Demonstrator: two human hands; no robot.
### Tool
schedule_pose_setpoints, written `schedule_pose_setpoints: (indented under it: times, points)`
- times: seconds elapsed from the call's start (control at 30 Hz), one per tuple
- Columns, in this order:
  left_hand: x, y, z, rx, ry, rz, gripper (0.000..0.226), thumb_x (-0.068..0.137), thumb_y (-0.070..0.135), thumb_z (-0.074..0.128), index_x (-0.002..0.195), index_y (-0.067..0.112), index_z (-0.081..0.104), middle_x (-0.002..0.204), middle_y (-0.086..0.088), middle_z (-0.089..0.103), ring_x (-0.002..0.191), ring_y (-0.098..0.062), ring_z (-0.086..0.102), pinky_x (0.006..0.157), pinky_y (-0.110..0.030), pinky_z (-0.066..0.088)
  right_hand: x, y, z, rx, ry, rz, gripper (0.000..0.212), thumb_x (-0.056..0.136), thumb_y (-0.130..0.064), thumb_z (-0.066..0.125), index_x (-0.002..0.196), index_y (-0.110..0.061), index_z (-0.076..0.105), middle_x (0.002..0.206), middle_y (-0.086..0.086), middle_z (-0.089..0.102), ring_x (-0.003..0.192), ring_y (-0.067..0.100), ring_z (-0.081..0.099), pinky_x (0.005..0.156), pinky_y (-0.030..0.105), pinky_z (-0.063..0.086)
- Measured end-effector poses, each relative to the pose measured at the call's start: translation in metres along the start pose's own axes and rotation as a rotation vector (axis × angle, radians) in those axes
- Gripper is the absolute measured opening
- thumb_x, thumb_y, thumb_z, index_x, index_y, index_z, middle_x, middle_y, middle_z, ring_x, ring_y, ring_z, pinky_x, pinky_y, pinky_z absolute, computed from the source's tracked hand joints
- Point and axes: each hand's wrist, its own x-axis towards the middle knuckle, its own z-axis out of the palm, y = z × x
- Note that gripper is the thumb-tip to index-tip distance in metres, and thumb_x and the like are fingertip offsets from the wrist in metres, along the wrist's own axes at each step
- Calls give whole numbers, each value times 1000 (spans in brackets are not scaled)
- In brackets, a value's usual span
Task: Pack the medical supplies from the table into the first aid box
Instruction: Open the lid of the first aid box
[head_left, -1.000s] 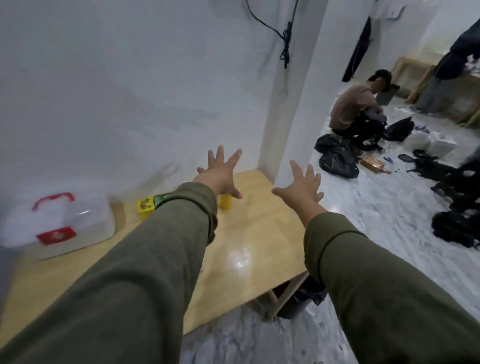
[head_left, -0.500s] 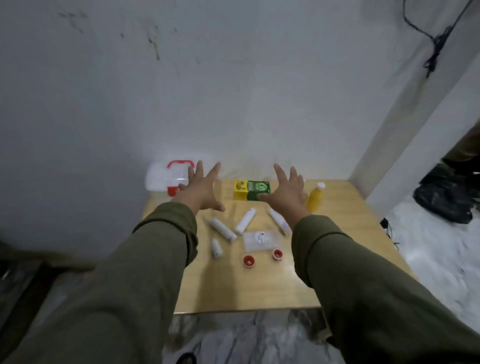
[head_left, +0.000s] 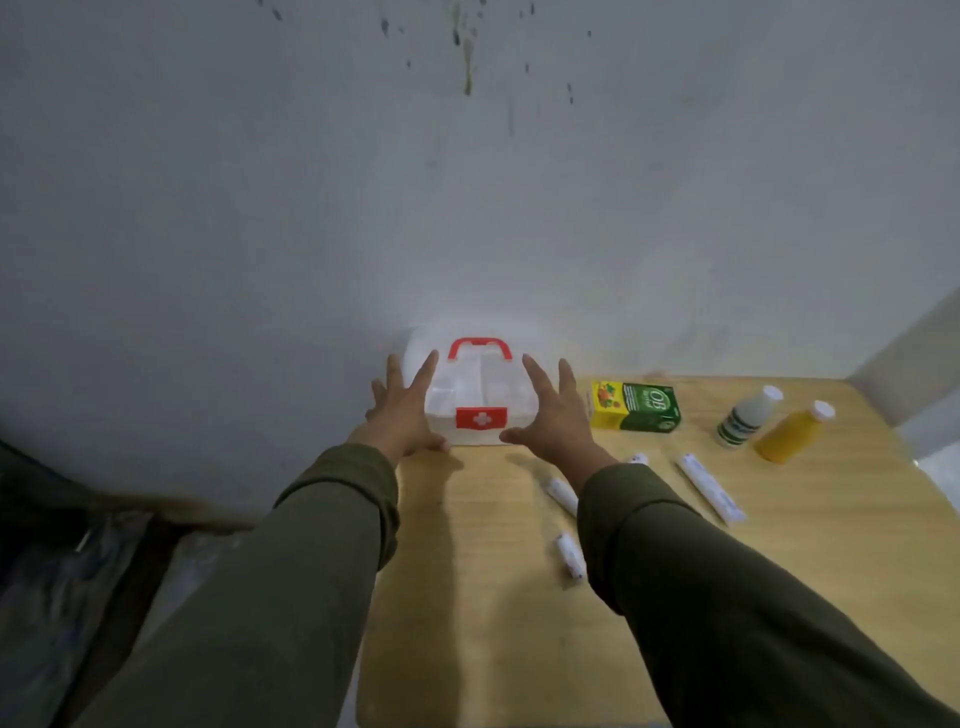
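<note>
Lying about the wooden surface (head_left: 498, 597) are white tubes (head_left: 709, 487), a green-yellow carton (head_left: 635, 406) and two bottles (head_left: 794, 432). Both hands are reaching out, left hand (head_left: 402, 413) and right hand (head_left: 556, 415) spread-fingered, flanking the first aid box (head_left: 480, 397), seemingly touching, gripping nothing. The box is sitting shut against the wall, translucent white, red-handled.

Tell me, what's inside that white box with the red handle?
The first aid box is closed. Through its cloudy lid only pale compartment dividers show; any contents are hidden. Left hand and right hand flank it, open.
</note>
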Motion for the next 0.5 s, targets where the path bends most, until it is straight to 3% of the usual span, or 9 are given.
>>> schedule_pose_setpoints:
  times: [0.17,0.5]
  points:
    - [13,-6,14,-192,44,59,122,67,15,84,144,46,-5,156,0,-19,144,-34,14,112,-45,28,9,0,7,73,-26,-9,103,75,-30,77,148,-34,5,159,8,-10,147,32,-1,117,47,16]
    - [-17,0,27,-257,100,40,119,67,14,84,145,43,-1,154,1,-7,141,-33,19,111,-47,30,-11,9,6,141,-32,-27,99,75,-30,77,148,-33,9,158,11,-5,145,36,8,115,47,23]
